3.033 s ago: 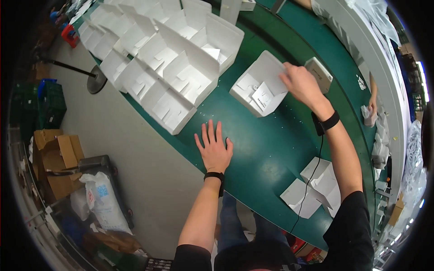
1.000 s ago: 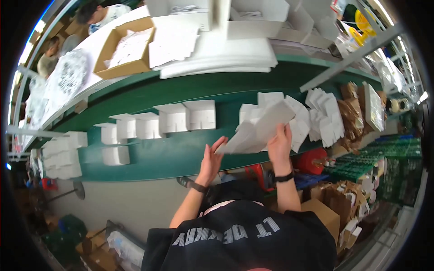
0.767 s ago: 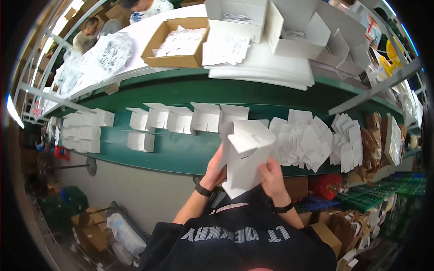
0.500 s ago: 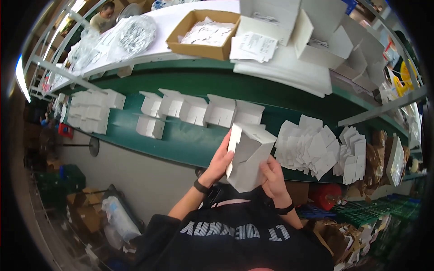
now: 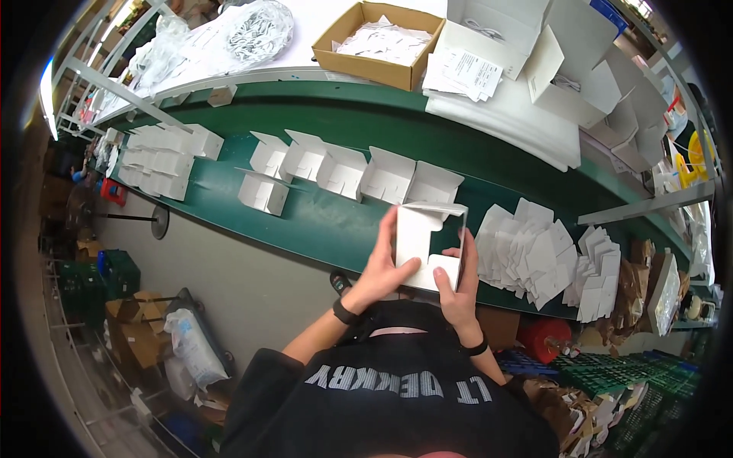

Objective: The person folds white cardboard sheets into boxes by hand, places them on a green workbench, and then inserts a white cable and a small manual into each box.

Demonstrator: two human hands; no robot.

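Between my two hands, in front of my body, is a white carton (image 5: 414,238) squared up into a box shape, with its flaps partly folded. My left hand (image 5: 385,263) grips the carton's left side, thumb on the near flap. On the other side my right hand (image 5: 460,286) closes round the right wall, thumb pressing the near flap. Just beyond, several open white boxes (image 5: 341,174) stand in a row on the green bench (image 5: 328,237). One more open box (image 5: 262,194) sits in front of that row. A heap of flat white cartons (image 5: 527,248) lies right of my right hand.
Grouped white boxes (image 5: 164,162) occupy the bench's far left end. On the shelf above, a brown cardboard box (image 5: 366,70) holds white slips, beside a plastic bag (image 5: 259,34) and larger white boxes (image 5: 569,80). A grey metal bar (image 5: 649,201) crosses at the right. A red round object (image 5: 544,340) is below the bench.
The carton has gone from a tilted, partly flattened shape to a squared box with flaps turned in. My right hand has moved up along its right side. The view has shifted slightly.
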